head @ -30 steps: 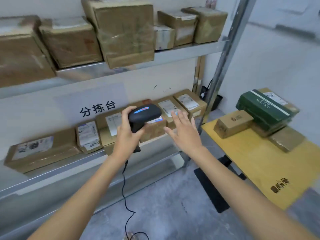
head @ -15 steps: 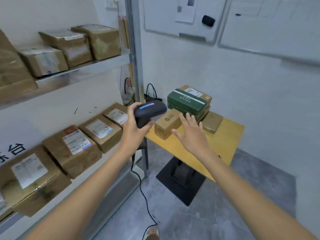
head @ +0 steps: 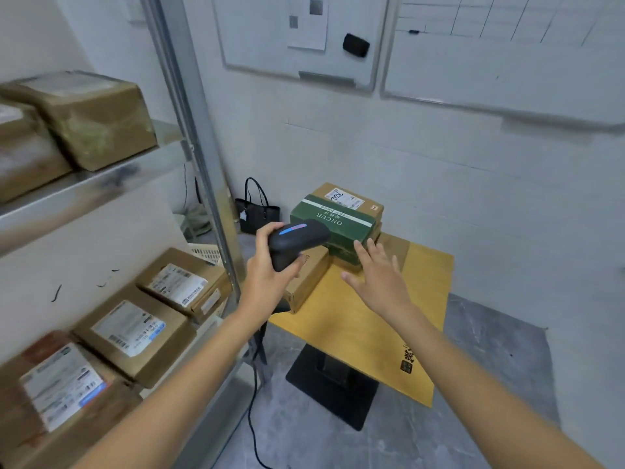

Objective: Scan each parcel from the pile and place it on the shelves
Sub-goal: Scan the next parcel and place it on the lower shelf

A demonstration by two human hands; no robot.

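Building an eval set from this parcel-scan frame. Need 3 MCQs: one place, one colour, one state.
1. Where does the green box sit?
A. on the floor
B. on top of brown parcels on the yellow table
C. on the upper shelf

2. What colour is the light strip on the scanner?
A. blue
B. red
C. green

3. What is the right hand doing?
A. gripping the scanner
B. lifting a parcel
C. open, holding nothing, reaching toward the pile

Answers:
1 B: the green box rests on stacked brown cartons on the table.
2 A: the strip on the scanner's top glows blue.
3 C: its fingers are spread with nothing held; the left hand grips the scanner.
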